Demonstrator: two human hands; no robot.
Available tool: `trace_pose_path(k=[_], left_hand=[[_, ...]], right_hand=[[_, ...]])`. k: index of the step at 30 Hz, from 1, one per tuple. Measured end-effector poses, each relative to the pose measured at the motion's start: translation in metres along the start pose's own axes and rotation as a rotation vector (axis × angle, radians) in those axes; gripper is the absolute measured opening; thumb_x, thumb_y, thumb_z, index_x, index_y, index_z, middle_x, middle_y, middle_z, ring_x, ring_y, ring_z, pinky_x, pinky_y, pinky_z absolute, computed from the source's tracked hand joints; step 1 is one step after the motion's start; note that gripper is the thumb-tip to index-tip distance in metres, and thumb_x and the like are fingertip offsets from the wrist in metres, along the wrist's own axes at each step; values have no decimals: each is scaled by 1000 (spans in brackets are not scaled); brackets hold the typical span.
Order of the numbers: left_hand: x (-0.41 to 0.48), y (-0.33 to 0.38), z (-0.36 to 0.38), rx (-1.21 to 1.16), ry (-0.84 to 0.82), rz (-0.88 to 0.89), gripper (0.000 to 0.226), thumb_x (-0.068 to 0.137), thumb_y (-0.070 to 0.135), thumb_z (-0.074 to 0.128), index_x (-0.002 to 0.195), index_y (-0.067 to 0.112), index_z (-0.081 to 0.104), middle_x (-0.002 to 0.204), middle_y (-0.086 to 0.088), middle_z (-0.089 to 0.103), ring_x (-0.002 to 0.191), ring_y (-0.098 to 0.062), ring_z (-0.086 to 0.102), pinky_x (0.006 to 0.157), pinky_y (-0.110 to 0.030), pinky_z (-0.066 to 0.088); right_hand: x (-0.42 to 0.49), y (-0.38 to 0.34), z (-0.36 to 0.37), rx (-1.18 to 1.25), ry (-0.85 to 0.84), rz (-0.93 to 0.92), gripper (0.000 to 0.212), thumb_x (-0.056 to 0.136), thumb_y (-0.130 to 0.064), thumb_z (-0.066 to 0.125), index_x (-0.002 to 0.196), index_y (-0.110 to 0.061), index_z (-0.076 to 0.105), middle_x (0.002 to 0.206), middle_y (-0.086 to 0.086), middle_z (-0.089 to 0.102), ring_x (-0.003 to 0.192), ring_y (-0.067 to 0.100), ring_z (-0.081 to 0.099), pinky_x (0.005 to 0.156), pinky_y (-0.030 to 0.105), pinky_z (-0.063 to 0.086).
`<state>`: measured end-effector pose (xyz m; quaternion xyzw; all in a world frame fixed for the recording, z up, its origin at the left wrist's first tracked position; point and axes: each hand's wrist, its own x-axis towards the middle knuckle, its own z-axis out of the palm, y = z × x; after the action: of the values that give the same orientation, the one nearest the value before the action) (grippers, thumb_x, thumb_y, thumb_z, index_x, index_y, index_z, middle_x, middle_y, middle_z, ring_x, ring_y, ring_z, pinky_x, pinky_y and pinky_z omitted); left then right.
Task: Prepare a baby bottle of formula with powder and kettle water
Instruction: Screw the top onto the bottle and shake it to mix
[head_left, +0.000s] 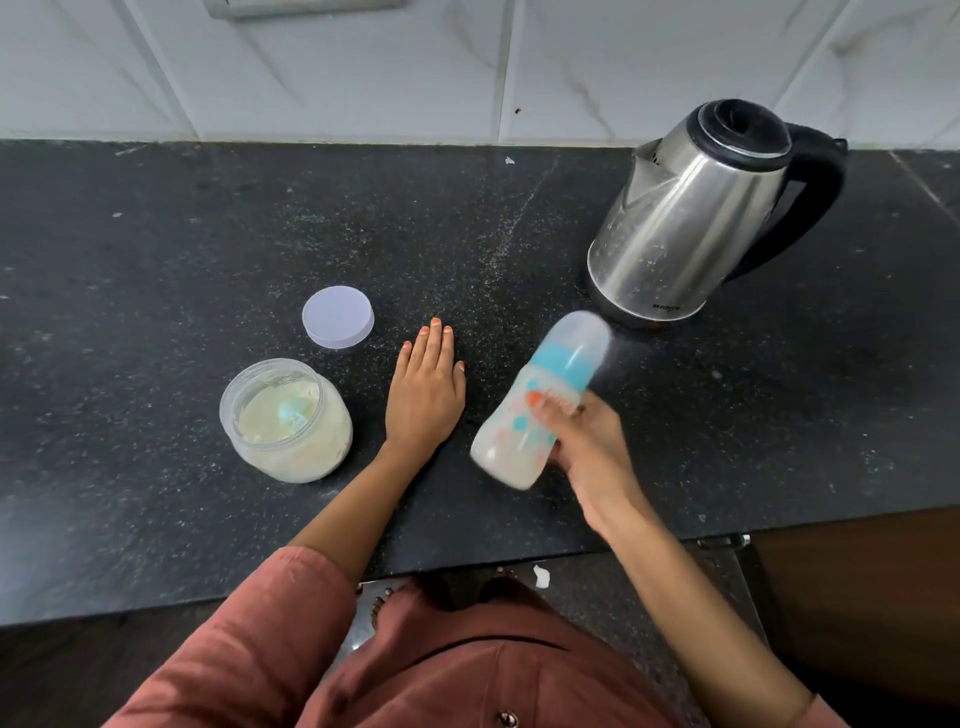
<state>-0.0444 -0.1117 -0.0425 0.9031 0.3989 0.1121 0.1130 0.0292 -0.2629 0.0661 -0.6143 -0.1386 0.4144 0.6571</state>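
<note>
The bottle (540, 400) sits right of centre, blurred, tilted with its capped top toward the upper right and its base toward the lower left, probably holding milky liquid. The right hand (582, 441) grips its lower body. The left hand (426, 384) lies flat and open on the counter (156, 260), between bottle and open jar (285, 421). The lid (338, 318) lies above the jar; the kettle (696, 213) stands upper right.

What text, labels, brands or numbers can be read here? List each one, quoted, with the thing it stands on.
Nothing can be read for certain.
Kettle: a small dark brand mark near the foot of its steel body, too small and blurred to read.
Baby bottle in the right hand: only orange and blue shapes, motion-blurred; no legible words or markings.
Powder jar and its lid: no label shows.
</note>
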Motion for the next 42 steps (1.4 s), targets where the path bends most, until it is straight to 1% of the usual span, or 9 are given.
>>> trace_pose_path(k=[3, 8, 14, 20, 26, 31, 33, 37, 42], left_hand=[[0, 0, 0, 3, -7, -2, 50, 100, 27, 27, 145, 6, 18, 154, -11, 16, 143, -22, 13, 116, -35, 5], [-1, 1, -1, -8, 0, 0, 50, 100, 26, 28, 145, 5, 20, 154, -11, 17, 143, -23, 13, 116, -35, 5], [0, 0, 0, -3, -9, -2, 50, 100, 26, 27, 145, 6, 19, 154, -10, 17, 143, -22, 13, 116, -36, 6], [-1, 2, 0, -11, 3, 3, 49, 100, 26, 30, 144, 4, 23, 153, -12, 21, 142, -24, 17, 116, -36, 7], [0, 1, -1, 2, -7, 0, 50, 100, 26, 27, 145, 6, 20, 154, -11, 18, 143, -22, 14, 116, -35, 6], [-1, 1, 0, -7, 12, 4, 49, 100, 25, 31, 143, 4, 24, 152, -13, 22, 142, -24, 18, 116, -36, 8], [0, 1, -1, -7, 6, 4, 49, 100, 25, 30, 143, 4, 23, 153, -12, 22, 142, -24, 17, 116, -36, 8], [0, 1, 0, 3, -2, 4, 50, 100, 26, 28, 144, 5, 22, 153, -12, 21, 142, -24, 17, 116, -37, 8], [-1, 2, -1, -16, 19, -3, 54, 96, 31, 19, 139, 1, 33, 148, -16, 32, 138, -28, 29, 113, -39, 16]], right_hand=[[-5, 0, -1, -87, -82, -6, 22, 65, -16, 71, 86, -19, 65, 75, -9, 72, 77, 7, 67, 71, 23, 54], [16, -15, -1, 404, 170, -58, 16, 83, -17, 58, 98, -19, 60, 91, -6, 69, 82, 5, 67, 75, 26, 56], [-5, -3, 0, -55, -61, 42, 25, 62, -21, 69, 86, -18, 65, 79, -5, 72, 80, 12, 67, 72, 25, 56], [17, -18, -7, 440, 179, -59, 14, 83, -16, 58, 96, -18, 61, 82, -9, 72, 81, 4, 68, 75, 26, 56], [-8, -5, 0, 3, -81, 54, 28, 58, -21, 68, 86, -15, 65, 74, -5, 73, 75, 11, 68, 71, 25, 55], [15, -18, -5, 433, 159, -39, 17, 81, -16, 60, 98, -19, 60, 87, -7, 71, 81, 5, 68, 74, 25, 57], [13, -16, -4, 337, 122, -46, 18, 80, -14, 60, 97, -20, 59, 87, -8, 70, 82, 5, 68, 74, 24, 57], [-4, -8, -4, -108, -123, 25, 32, 59, -13, 79, 87, -18, 64, 77, -6, 72, 78, 9, 67, 73, 25, 55], [14, -21, -7, 368, 110, -30, 24, 72, -18, 65, 96, -18, 61, 85, -8, 71, 81, 5, 68, 74, 26, 57]])
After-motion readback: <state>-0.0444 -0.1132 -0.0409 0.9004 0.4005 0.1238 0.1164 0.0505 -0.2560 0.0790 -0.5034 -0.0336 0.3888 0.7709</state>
